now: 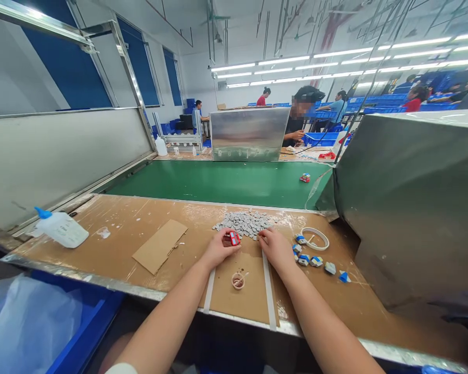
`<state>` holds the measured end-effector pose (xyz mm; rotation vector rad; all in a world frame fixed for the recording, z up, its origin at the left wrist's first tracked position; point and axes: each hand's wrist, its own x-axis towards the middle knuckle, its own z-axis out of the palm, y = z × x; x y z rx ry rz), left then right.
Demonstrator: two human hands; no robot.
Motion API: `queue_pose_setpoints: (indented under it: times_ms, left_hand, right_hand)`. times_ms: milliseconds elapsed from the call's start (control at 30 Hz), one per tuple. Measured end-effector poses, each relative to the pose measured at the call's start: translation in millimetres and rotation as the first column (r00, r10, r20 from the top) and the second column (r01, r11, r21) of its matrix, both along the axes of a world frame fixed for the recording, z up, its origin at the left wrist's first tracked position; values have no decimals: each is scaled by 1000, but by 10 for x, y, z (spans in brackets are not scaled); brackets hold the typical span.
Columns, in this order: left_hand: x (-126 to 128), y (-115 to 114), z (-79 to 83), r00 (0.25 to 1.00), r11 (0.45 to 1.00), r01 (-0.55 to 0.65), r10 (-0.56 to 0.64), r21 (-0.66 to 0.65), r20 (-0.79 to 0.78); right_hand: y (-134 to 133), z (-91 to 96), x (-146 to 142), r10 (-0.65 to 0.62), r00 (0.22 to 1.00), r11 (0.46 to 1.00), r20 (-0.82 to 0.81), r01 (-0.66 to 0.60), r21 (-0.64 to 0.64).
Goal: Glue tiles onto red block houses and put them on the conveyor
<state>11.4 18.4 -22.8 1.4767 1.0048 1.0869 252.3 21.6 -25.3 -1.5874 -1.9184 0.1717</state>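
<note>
Just at the near edge of the heap of grey chips point(244, 221), a small red block point(234, 239) with pale panels sat in the worker's left grip point(219, 250). Fingers and thumb had closed about its sides, presumably to leave the panelled face clear to the eye; I could not tell whether it touched the tabletop point(113, 254). Beside it, the right grip point(276, 248) was bent low, fingertips near together at the heap's right edge. Whether they pinched a chip, I could not make out (the fingers hid it).

Nearer the worker, between two white strips, stood a little cup point(238, 281) with a thin stick in it, probably put there to be within reach of either hand. By the right forearm lay several blue-and-white blocks point(304, 259) and a white ring point(323, 236), out of the middle, perhaps to keep that space free. Leftward were a cardboard sheet point(159, 245) and, well apart, a blue-capped bottle point(64, 229) lying tilted. Beyond ran a green belt point(218, 179) carrying one small red-and-white item point(304, 177), and across it a co-worker point(293, 136) bent over work.
</note>
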Motion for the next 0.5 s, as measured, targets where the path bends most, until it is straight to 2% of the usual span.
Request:
queue_pose_setpoints:
  times_ms: [133, 333, 433, 500]
  left_hand:
    - [5, -23, 35, 1000, 1000, 4, -4, -2, -1]
    - [9, -62, 94, 998, 999, 36, -36, -7, -48]
    - [8, -77, 100, 997, 999, 51, -51, -6, -56]
    - [7, -84, 91, 997, 998, 57, -58, -11, -51]
  right_hand:
    - [38, -22, -69, 93, 978, 995, 184, -97, 12]
    - [95, -53, -117, 95, 971, 992, 218, -110, 61]
    - [79, -46, -148, 58, 983, 990, 175, -79, 113]
    - [30, -41, -178, 115, 992, 981, 50, -121, 150]
